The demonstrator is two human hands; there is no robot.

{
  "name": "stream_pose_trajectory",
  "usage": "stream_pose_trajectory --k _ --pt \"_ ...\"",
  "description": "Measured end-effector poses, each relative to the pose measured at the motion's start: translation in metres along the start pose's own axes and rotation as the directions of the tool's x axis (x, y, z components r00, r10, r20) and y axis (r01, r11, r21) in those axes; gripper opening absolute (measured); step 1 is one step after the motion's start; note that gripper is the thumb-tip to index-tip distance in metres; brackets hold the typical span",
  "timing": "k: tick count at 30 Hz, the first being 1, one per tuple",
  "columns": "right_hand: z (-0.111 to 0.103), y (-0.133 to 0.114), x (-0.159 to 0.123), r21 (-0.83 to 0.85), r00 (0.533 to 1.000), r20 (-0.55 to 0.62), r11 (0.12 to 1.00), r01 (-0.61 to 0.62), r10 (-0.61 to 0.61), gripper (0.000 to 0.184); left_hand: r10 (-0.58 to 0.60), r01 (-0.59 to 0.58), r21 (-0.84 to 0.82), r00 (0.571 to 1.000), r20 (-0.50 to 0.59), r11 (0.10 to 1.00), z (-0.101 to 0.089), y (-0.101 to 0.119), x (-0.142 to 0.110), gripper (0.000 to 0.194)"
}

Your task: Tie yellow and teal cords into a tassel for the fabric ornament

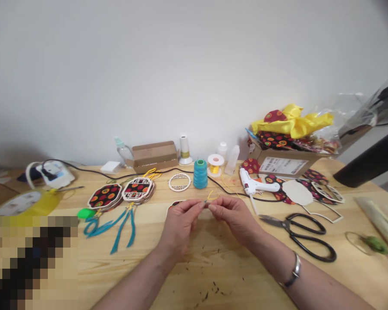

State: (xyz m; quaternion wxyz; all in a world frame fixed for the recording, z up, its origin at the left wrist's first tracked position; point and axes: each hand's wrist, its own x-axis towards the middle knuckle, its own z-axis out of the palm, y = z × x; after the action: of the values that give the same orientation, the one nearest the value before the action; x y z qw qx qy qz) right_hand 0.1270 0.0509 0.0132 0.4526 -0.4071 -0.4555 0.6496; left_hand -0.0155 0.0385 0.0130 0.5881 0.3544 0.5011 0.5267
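Note:
Fingertip to fingertip over the middle of the table, my left hand (pixel 183 221) and my right hand (pixel 233 215) are both closed in a pinch. A thin yellow cord (pixel 210 194) rises from between them, with a speck of teal by the left fingertips. The rest of what they pinch is hidden. Partly behind my left hand lies a patterned piece with a pale rim (pixel 172 207). Just beyond my hands stands a cone of teal thread (pixel 200 175). Beside it are a round wooden lattice frame (pixel 179 183) and a spool of yellow cord (pixel 215 163).
Stacked patterned ornaments (pixel 137 189) with teal tassels (pixel 122 228) lie left. On the right are a white glue gun (pixel 257 184), black-handled scissors (pixel 297 234) and a cardboard box (pixel 283 165) topped with yellow fabric (pixel 297 122). A black cable (pixel 218 185) crosses the table; dark scraps (pixel 210 292) lie near me.

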Motion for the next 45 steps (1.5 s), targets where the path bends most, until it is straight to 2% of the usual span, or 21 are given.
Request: stream_pose_trajectory --k 3,8,12,15,18,20,22,25,27,30,32,34,37,40,42,45 --pt "0.001 0.000 0.000 0.000 1.000 -0.011 1.000 0.003 -0.003 0.022 -0.025 0.025 -0.039 1.000 -0.011 0.999 0.000 0.000 0.000 0.025" --pt "-0.001 0.003 0.001 -0.051 0.999 -0.019 0.997 -0.051 0.050 0.023 -0.051 0.051 -0.090 0.999 0.003 0.995 0.000 0.002 0.001 0.018" --pt "-0.001 0.004 0.000 -0.123 1.000 -0.016 0.992 -0.021 0.019 0.025 -0.062 0.063 -0.116 0.998 0.016 0.991 -0.001 0.002 0.001 0.014" --pt "0.000 0.002 -0.004 -0.214 0.998 0.003 0.975 0.056 -0.057 0.026 -0.081 0.086 -0.145 0.996 0.041 0.986 -0.001 0.003 0.001 0.012" --pt "-0.002 -0.002 -0.009 -0.305 0.962 0.037 0.914 0.268 -0.270 0.032 -0.112 0.122 -0.166 0.991 0.073 0.979 -0.002 0.005 0.000 0.014" --pt "-0.005 -0.005 -0.010 -0.386 0.893 0.018 0.821 0.421 -0.450 0.032 -0.139 0.152 -0.181 0.987 0.083 0.971 -0.003 0.005 0.001 0.015" --pt "-0.008 -0.006 -0.009 -0.502 0.801 -0.012 0.696 0.513 -0.599 0.022 -0.168 0.184 -0.208 0.981 0.092 0.961 -0.003 0.006 0.002 0.015" --pt "-0.012 -0.005 -0.004 -0.658 0.666 0.068 0.469 0.590 -0.743 0.009 -0.212 0.238 -0.258 0.969 0.125 0.936 -0.004 0.004 0.005 0.014" --pt "-0.013 -0.003 -0.001 -0.716 0.597 0.196 0.302 0.629 -0.778 0.015 -0.237 0.273 -0.293 0.959 0.153 0.916 -0.005 0.004 0.007 0.012" --pt "-0.014 -0.003 -0.002 -0.756 0.534 0.391 0.069 0.651 -0.750 0.029 -0.256 0.308 -0.352 0.948 0.188 0.884 -0.005 0.004 0.008 0.010" --pt "-0.015 -0.003 -0.004 -0.755 0.507 0.480 -0.042 0.655 -0.716 0.035 -0.261 0.324 -0.384 0.943 0.208 0.865 -0.005 0.004 0.007 0.013" --pt "-0.015 -0.004 -0.006 -0.745 0.487 0.526 -0.101 0.659 -0.697 0.035 -0.269 0.342 -0.389 0.935 0.231 0.855 -0.005 0.005 0.006 0.015" --pt "-0.015 -0.005 -0.007 -0.727 0.471 0.558 -0.130 0.674 -0.683 0.031 -0.280 0.360 -0.362 0.925 0.257 0.860 -0.004 0.004 0.005 0.014" --pt "-0.013 -0.004 -0.007 -0.713 0.464 0.546 -0.096 0.695 -0.698 0.027 -0.259 0.343 -0.324 0.926 0.274 0.882 -0.003 0.004 0.003 0.013" --pt "-0.011 -0.004 -0.008 -0.715 0.483 0.503 -0.032 0.698 -0.717 0.022 -0.241 0.320 -0.294 0.931 0.274 0.901 -0.002 0.005 0.002 0.013" --pt "-0.008 -0.002 -0.009 -0.715 0.560 0.403 0.133 0.686 -0.723 0.016 -0.226 0.286 -0.255 0.944 0.239 0.924 -0.002 0.005 0.001 0.014"
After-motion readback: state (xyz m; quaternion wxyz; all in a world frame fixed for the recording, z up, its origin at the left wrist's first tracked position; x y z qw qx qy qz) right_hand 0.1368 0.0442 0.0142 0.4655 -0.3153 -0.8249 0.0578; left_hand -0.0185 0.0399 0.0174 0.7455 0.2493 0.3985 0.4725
